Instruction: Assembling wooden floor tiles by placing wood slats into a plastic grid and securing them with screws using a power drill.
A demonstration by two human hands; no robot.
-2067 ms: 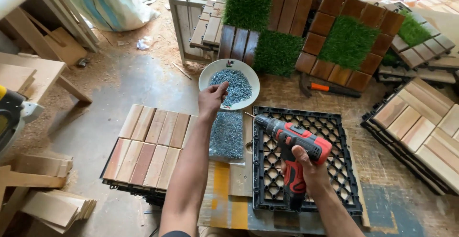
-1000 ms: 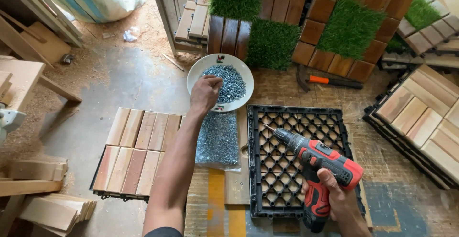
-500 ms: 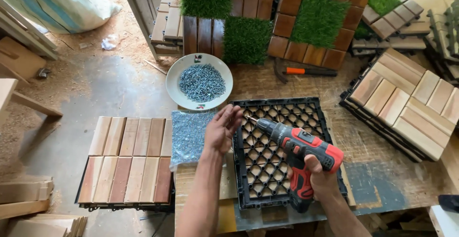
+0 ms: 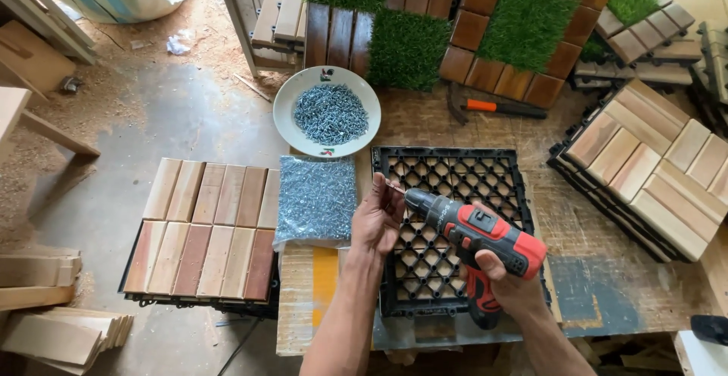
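right now the screw [image 4: 393, 187] sits pinched in your left hand [image 4: 377, 220] fingertips, touching the drill [image 4: 474, 236] bit, its long axis running 10 to 4 o'clock in line with the bit, above the black plastic grid [image 4: 485, 171] on the table [image 4: 614, 285]. your right hand [image 4: 509, 283] is wrapped shut around the drill's grip, nose aimed to 10 o'clock. screws fill the white bowl [image 4: 290, 111] at 11 o'clock.

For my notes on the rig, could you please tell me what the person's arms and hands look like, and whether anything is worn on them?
Both forearms are bare as far as the frame shows: no sleeves in view. The left hand and right hand wear no gloves. No watch, ring or band is visible on either wrist or on the fingers that show.
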